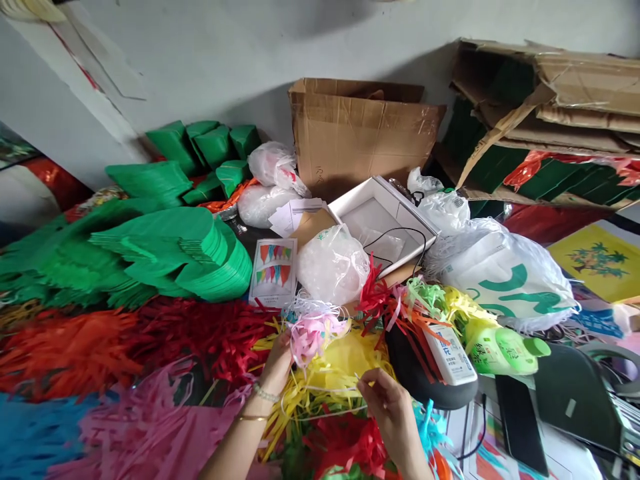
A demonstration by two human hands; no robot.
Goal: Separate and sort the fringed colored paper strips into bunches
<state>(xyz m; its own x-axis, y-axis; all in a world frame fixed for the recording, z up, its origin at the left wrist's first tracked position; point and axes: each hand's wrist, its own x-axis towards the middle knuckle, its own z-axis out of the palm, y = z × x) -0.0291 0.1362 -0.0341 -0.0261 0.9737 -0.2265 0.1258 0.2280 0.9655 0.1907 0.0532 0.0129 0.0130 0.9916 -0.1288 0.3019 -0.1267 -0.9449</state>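
Observation:
My left hand (pixel 277 363) grips a small bundle of pink and white paper fringe (pixel 313 330) just above a heap of yellow fringe (pixel 330 380). My right hand (pixel 387 407) pinches a thin white string (pixel 325 388) that runs left toward the bundle. A bracelet sits on my left wrist. Red fringe (pixel 350 443) lies under my right hand.
Stacks of green paper (pixel 175 257) fill the left, with red, orange, pink and blue fringe piles in front. Behind stand a cardboard box (pixel 357 133), an open white box (pixel 383 223) with a cable, and plastic bags (pixel 333 263). A green bottle (pixel 503 350) and a black device lie right.

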